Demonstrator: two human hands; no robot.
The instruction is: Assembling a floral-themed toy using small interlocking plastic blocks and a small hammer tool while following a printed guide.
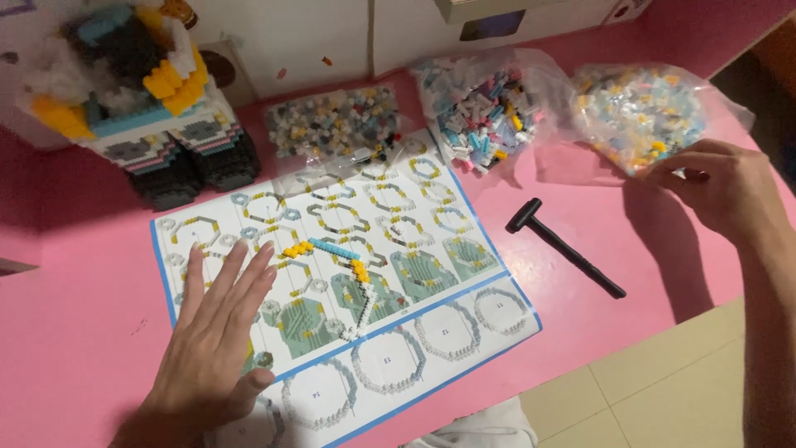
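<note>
Bag (655,112) (clear, pastel bricks), right hand (720,189) touching

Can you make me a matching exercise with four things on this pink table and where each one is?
Things:
1. left hand
2. right hand
3. black hammer
4. brick figure

Places:
A. far left corner of the table
B. flat on the instruction sheet
C. at the bag of pale bricks
D. on bare pink surface between the sheet and the right hand

Pairs: 1-B, 2-C, 3-D, 4-A
</note>
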